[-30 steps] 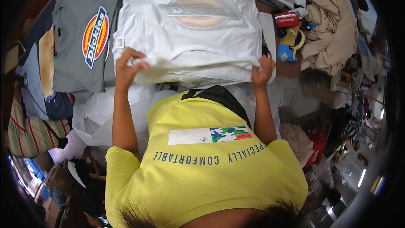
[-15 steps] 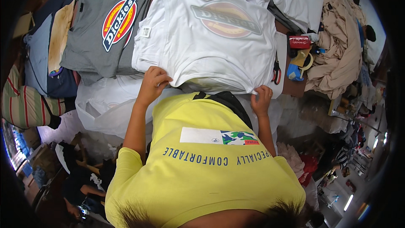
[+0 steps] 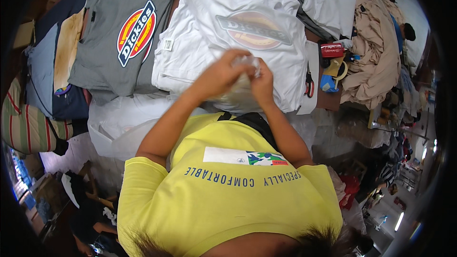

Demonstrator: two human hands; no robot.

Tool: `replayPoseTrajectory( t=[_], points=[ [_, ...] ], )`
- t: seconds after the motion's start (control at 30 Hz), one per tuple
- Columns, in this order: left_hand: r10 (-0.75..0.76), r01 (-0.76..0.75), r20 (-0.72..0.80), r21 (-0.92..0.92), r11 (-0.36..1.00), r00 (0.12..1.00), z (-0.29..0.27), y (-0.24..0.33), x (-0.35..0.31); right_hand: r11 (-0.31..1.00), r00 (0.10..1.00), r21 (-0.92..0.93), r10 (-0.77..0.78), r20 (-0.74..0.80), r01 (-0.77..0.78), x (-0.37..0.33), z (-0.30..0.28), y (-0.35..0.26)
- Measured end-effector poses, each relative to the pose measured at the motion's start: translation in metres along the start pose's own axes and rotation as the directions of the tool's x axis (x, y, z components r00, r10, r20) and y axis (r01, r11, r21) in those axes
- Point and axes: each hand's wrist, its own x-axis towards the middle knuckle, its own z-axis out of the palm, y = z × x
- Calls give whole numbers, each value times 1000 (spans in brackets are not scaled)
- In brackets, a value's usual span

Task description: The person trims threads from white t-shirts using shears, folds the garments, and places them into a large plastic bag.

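A pile of white T-shirts (image 3: pixel 190 28) lies in front of me, a faded coloured print showing through the top one. Above its near part my left hand (image 3: pixel 223 74) and my right hand (image 3: pixel 263 85) meet, fingers closed. Between them is a small crumpled whitish piece (image 3: pixel 252 63); motion blur hides whether it is plastic or cloth. Beneath the hands, the near edge of the top shirt is partly hidden. On the left lie grey T-shirts (image 3: pixel 102 33) with a bright oval print. A white label (image 3: pixel 168 44) sticks out from the white pile's left side.
To the right lie red-handled scissors (image 3: pixel 309 88), a tape roll (image 3: pixel 342 71) and a red cylinder (image 3: pixel 332 50). Beige cloth (image 3: pixel 373 52) is heaped beyond. White plastic sheeting (image 3: pixel 112 128) hangs at the near table edge. Another person (image 3: pixel 102 228) is at lower left.
Both hands have left the near edge of the white T-shirt and come together above it. A small crumpled whitish piece now shows between their fingers.
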Motion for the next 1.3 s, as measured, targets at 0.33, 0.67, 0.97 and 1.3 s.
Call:
replayPoseTrajectory(
  t=[0.33,0.67,0.97,1.3],
  points=[
    [-28,115,-135,697,708,990,-87,-169,66,798,897,538,412,-158,-272,5,-32,18],
    [-87,171,-162,626,761,983,-87,-202,93,804,899,544,396,-187,-241,-5,-30,26],
    [-76,205,-242,571,795,967,-78,-216,95,770,888,587,424,-177,-251,-10,-31,26],
    [-193,243,-378,89,966,905,-88,-236,91,957,974,-291,72,213,-7,-48,-11,0]
  ],
)
